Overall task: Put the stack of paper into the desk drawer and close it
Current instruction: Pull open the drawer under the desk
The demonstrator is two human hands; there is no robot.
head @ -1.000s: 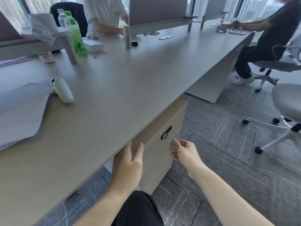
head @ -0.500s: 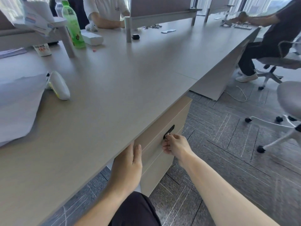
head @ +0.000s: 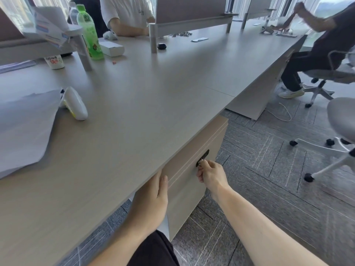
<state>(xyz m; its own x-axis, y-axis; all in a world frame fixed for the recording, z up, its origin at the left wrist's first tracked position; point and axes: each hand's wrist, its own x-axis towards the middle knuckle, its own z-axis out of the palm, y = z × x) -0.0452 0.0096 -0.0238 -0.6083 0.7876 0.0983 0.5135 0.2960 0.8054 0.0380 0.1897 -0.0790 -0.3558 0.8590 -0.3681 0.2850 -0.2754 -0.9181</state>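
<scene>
No writing can be read clearly. The white cup (head: pixel 54 62) on the tabletop (head: pixel 153 96) bears red characters too blurred to make out. The green bottle (head: pixel 90 33) has a label with a dark emblem, illegible. The white shirt (head: pixel 124 8) carries a small chest mark, unreadable. The papers (head: pixel 51 25) on the divider show blue bands, their print too small.

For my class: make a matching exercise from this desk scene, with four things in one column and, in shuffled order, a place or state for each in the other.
Things:
1. green bottle
2. stack of paper
3. right hand
4. left hand

Places or states:
A. flat against the drawer front, under the desk edge
B. standing upright at the far side of the desk
C. pinching the key at the drawer lock
D. lying on the desk's left side

Pairs: 1-B, 2-D, 3-C, 4-A
</scene>
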